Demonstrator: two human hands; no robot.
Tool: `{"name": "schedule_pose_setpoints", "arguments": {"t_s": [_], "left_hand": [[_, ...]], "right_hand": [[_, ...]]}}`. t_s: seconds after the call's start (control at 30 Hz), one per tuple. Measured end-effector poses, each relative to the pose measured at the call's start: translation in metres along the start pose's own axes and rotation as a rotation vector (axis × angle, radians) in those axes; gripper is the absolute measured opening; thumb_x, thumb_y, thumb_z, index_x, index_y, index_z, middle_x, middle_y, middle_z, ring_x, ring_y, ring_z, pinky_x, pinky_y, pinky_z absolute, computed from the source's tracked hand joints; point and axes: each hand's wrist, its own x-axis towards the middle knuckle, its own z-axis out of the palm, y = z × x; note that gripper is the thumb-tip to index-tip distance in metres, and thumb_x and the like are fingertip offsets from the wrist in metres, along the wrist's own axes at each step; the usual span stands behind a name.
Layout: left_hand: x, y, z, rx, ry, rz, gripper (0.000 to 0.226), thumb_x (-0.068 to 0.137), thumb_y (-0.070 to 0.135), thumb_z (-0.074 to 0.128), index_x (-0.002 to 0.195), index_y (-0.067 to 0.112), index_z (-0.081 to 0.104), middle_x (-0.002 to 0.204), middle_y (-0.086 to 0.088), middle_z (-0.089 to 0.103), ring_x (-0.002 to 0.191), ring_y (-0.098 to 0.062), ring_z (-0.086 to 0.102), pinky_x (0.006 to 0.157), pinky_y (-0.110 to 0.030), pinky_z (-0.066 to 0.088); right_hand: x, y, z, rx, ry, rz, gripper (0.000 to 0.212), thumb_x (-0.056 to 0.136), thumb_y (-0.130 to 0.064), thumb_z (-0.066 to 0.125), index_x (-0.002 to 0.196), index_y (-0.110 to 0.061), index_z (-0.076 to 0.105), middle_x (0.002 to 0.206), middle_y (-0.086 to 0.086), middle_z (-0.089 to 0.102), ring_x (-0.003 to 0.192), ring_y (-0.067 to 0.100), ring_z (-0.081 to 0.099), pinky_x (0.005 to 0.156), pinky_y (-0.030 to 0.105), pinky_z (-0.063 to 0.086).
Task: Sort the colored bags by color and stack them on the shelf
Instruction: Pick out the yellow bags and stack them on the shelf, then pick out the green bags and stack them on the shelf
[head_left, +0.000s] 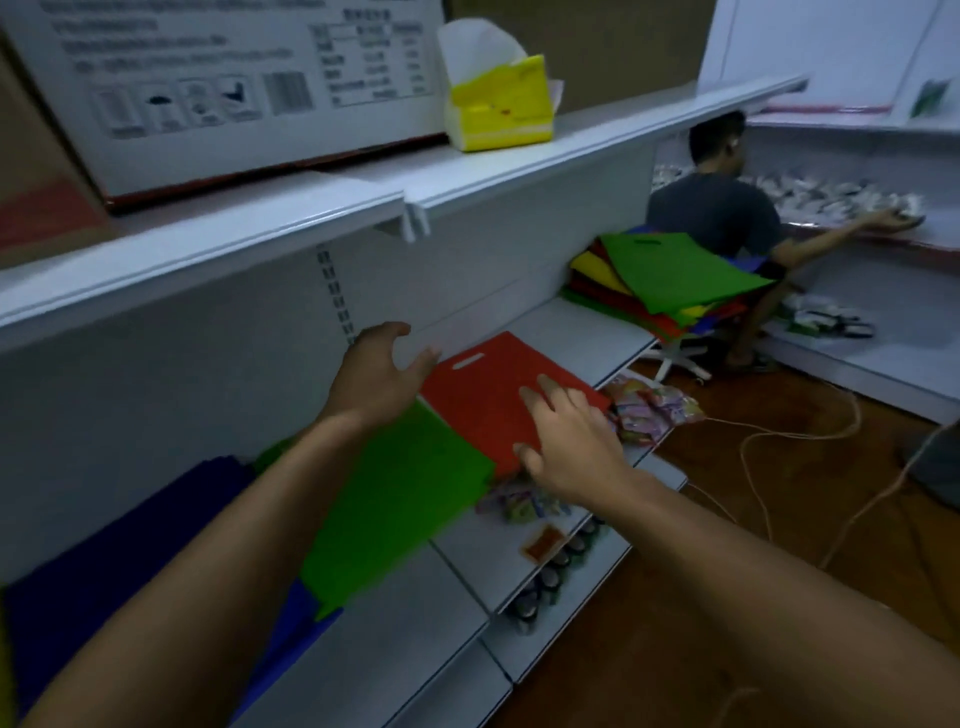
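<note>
- The red bag (498, 395) lies flat on the white shelf (566, 332), its cut-out handle toward the back wall; its long axis runs from about 11 o'clock down to 5 o'clock in the head view.
- The right hand (566, 447) rests on the bag's near right corner, fingers (550, 389) spread and laid flat on the cloth, the thumb at the bag's near edge; it presses rather than pinches, as far as can be seen.
- The left hand (379, 374) hovers just off the bag's left edge at 9 o'clock from it, fingers loosely spread and holding nothing.
- The green bag (405, 499) lies beside the red one at 7 o'clock, its corner tucked at or under the red bag's edge; which overlaps which is unclear. A blue bag (104, 545) lies further along at 8 o'clock.
- The unsorted pile of mixed bags (670, 286) sits at 1 o'clock from the red bag, well apart, at the far end of the shelf.
- Judgement: the red bag looks freshly placed and is being squared up. The right hand is the nearer one, already touching, so any straightening falls to it, nudging along the bag's long axis toward the wall.
- Snack packets (654, 410) lie just beside the bag's right edge and could get swept off.
</note>
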Motion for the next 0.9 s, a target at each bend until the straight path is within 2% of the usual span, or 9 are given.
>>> {"name": "schedule_pose_setpoints", "arguments": {"t_s": [0.2, 0.4, 0.53, 0.67, 0.9], "left_hand": [[0.040, 0.069, 0.074, 0.015, -0.078, 0.030, 0.057, 0.091, 0.052, 0.054, 0.140, 0.024, 0.044, 0.147, -0.005, 0.041, 0.129, -0.025, 0.046, 0.103, -0.039, 0.040], [0.120, 0.092, 0.135, -0.081, -0.132, 0.093, 0.057, 0.090, 0.048, 0.058, 0.139, 0.019, 0.047, 0.144, -0.007, 0.044, 0.128, -0.022, 0.046, 0.102, -0.042, 0.044], [0.178, 0.113, 0.173, -0.129, -0.179, 0.099, 0.058, 0.090, 0.047, 0.058, 0.139, 0.019, 0.046, 0.143, -0.006, 0.046, 0.128, -0.020, 0.046, 0.102, -0.036, 0.042], [0.227, 0.137, 0.205, -0.124, -0.227, 0.110, 0.059, 0.090, 0.045, 0.059, 0.139, 0.015, 0.046, 0.143, -0.007, 0.047, 0.128, -0.024, 0.047, 0.103, -0.040, 0.042], [0.291, 0.169, 0.269, -0.117, -0.234, 0.115, 0.050, 0.091, 0.033, 0.062, 0.134, 0.012, 0.048, 0.135, -0.010, 0.053, 0.122, -0.028, 0.051, 0.095, -0.035, 0.043]], "right_hand": [[0.012, 0.108, -0.004, 0.024, 0.001, 0.135, 0.066, 0.095, -0.048, 0.049, 0.149, -0.018, 0.026, 0.156, 0.007, 0.024, 0.140, 0.028, 0.025, 0.110, 0.045, 0.033], [0.055, 0.179, -0.007, -0.016, -0.010, 0.209, 0.062, 0.094, -0.043, 0.050, 0.145, -0.016, 0.029, 0.150, 0.008, 0.029, 0.136, 0.029, 0.029, 0.108, 0.043, 0.033], [0.095, 0.227, -0.026, -0.054, 0.008, 0.281, 0.062, 0.093, -0.038, 0.052, 0.145, -0.016, 0.029, 0.152, 0.008, 0.027, 0.136, 0.030, 0.030, 0.105, 0.044, 0.035], [0.127, 0.274, -0.037, -0.077, 0.026, 0.347, 0.060, 0.092, -0.035, 0.052, 0.145, -0.017, 0.030, 0.148, 0.006, 0.031, 0.133, 0.028, 0.033, 0.102, 0.042, 0.036], [0.182, 0.356, -0.037, -0.038, 0.010, 0.391, 0.069, 0.093, -0.043, 0.055, 0.149, -0.016, 0.026, 0.153, 0.009, 0.029, 0.138, 0.030, 0.029, 0.107, 0.045, 0.034]]}}
